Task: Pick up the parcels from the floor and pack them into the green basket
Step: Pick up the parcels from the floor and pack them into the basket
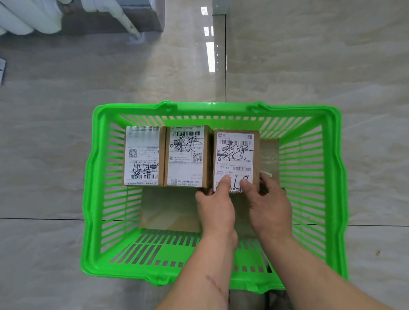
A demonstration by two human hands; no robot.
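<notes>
Both hands, left hand (215, 203) and right hand (269, 198), pinch third parcel (236, 156) | I'm seating it in green basket (94, 165) beside two parcels (165, 156) | next: release, fetch another

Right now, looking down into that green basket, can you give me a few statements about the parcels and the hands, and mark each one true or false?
1. Both hands hold the same parcel. True: the left hand and right hand grip its near end.
2. The basket is blue. False: it is green.
3. Two other labelled parcels, the left parcel and the middle parcel, lie side by side in the basket. True.
4. The held parcel has a blank top. False: it bears a printed label with handwriting.
5. The basket stands on a table. False: it stands on the tiled floor.
</notes>
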